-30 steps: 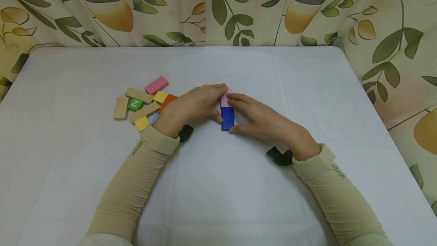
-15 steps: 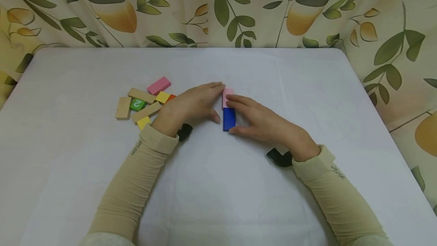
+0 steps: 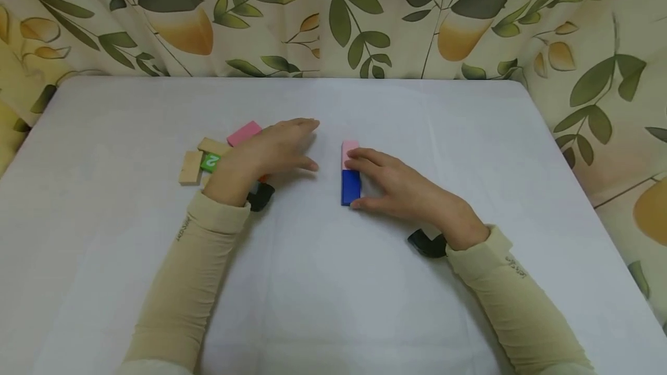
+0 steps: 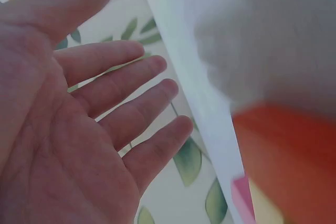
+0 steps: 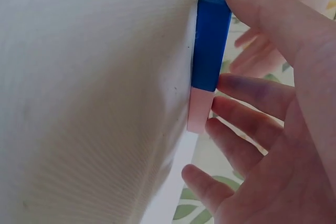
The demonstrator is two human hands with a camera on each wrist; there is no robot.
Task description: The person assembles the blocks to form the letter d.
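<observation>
A blue block [image 3: 351,188] and a light pink block [image 3: 350,145] lie end to end in mid-table. My right hand [image 3: 403,183] rests along their right side. In the right wrist view the thumb touches the outer end of the blue block [image 5: 212,40], and extended fingers touch its side near the light pink block [image 5: 200,109]. My left hand [image 3: 273,146] is spread, apart from that pair and above the right part of a block pile. In the left wrist view its palm holds nothing; an orange-red block [image 4: 294,161] shows close by, blurred.
The pile at left includes a darker pink block [image 3: 242,132], a green block [image 3: 210,162] marked 2 and plain wooden blocks [image 3: 190,168]. My left hand and wrist hide others. A white cloth covers the table [image 3: 323,282]; a leaf-patterned curtain [image 3: 292,22] hangs behind.
My left hand has left the side of the blue and light pink blocks and moved left over the pile. My right hand stays at the pair. The head view has tilted slightly.
</observation>
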